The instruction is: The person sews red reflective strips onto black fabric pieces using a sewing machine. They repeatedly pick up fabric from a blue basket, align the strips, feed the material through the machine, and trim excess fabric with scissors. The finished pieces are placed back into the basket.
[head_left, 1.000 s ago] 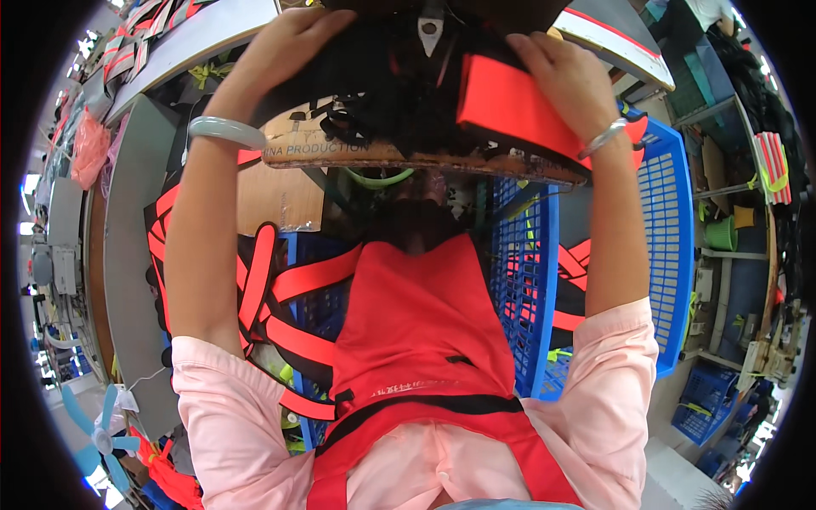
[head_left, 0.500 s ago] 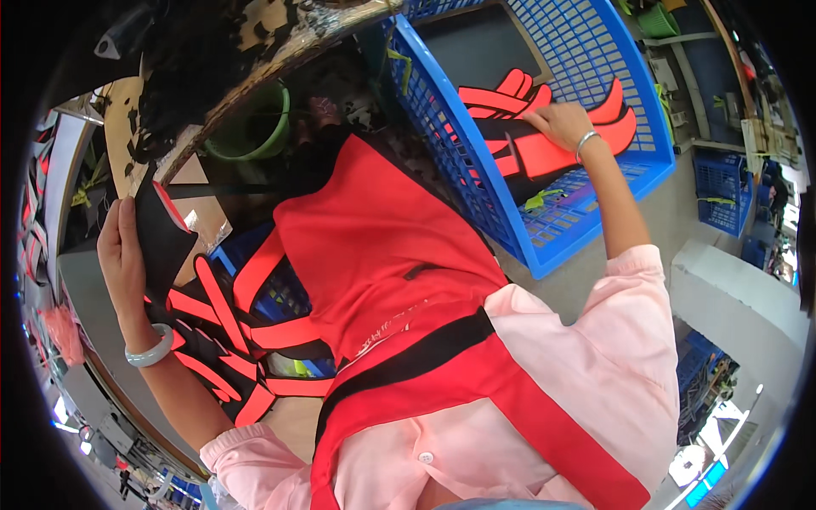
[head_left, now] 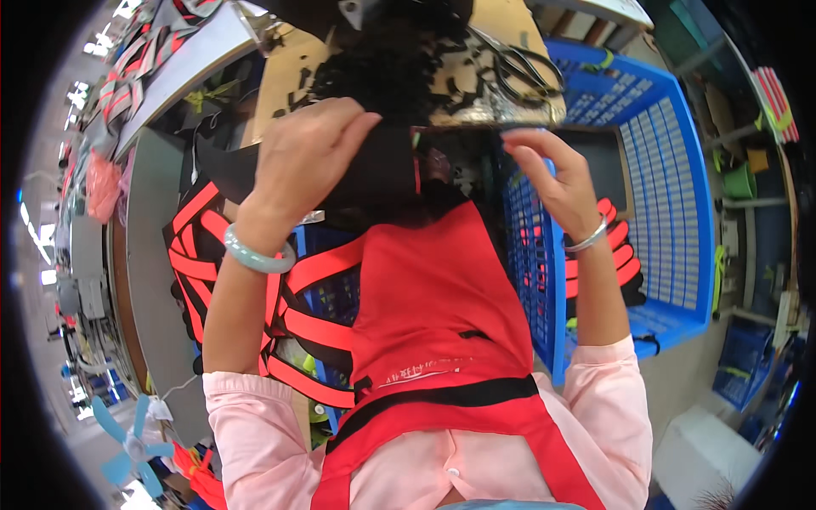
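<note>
We grip a black fabric piece in our left hand at 12 o'clock; right hand open, empty beside the blue crate. We judge pickup done; placing it on the counter needs both hands.

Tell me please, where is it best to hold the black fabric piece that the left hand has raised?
Probably at the free right edge of the black fabric piece, coming from the right. The left hand already pinches its left part, and the open right hand is beside that edge.
</note>
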{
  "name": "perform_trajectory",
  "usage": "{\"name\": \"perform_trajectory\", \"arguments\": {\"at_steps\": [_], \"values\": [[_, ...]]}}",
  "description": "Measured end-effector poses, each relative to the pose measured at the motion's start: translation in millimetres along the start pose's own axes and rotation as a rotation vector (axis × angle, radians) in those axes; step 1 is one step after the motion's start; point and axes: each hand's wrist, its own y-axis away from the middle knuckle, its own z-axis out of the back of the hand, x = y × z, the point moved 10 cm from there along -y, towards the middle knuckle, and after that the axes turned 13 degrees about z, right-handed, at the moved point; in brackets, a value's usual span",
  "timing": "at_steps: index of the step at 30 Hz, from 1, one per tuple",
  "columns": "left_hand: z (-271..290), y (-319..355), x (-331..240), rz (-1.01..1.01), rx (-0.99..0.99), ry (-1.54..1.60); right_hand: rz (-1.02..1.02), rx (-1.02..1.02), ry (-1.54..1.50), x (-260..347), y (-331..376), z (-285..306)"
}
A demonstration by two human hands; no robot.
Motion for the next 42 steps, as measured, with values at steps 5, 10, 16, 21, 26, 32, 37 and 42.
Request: {"name": "perform_trajectory", "arguments": {"at_steps": [5, 10, 16, 21, 26, 32, 37, 42], "values": [[7.4, -7.4, 11.5, -0.016, -0.056, -0.066, -0.036, 0.124, -0.265, 24.2, -68.8, -82.7], [13.0, -16.1, 34.7, -0.005, -0.092, -0.056, -0.161, 0.233, -0.274, 8.1, -95.4, -105.8], [9.7, -37.8, 62.6, 0.073, -0.067, -0.050, -0.184, 0.162, -0.480, -7.1, -122.2, -121.2], [0.2, -60.2, 87.0, 0.115, 0.022, -0.009, -0.323, 0.051, -0.771, -21.3, -129.4, -136.5], [-8.0, -67.3, 102.6, 0.152, 0.057, 0.089, -0.365, 0.033, -0.818, -30.9, -135.3, -142.6], [-10.4, -68.9, 111.3, 0.159, 0.040, 0.193, -0.390, 0.017, -0.915, -34.7, -138.3, -146.0], [-20.5, -77.4, 124.3, 0.222, 0.085, 0.212, -0.378, -0.017, -0.919, -45.0, -147.4, -145.5], [-18.2, -72.5, 120.7, 0.226, 0.041, 0.212, -0.379, -0.094, -0.916, -41.4, -142.2, -141.4]]}}
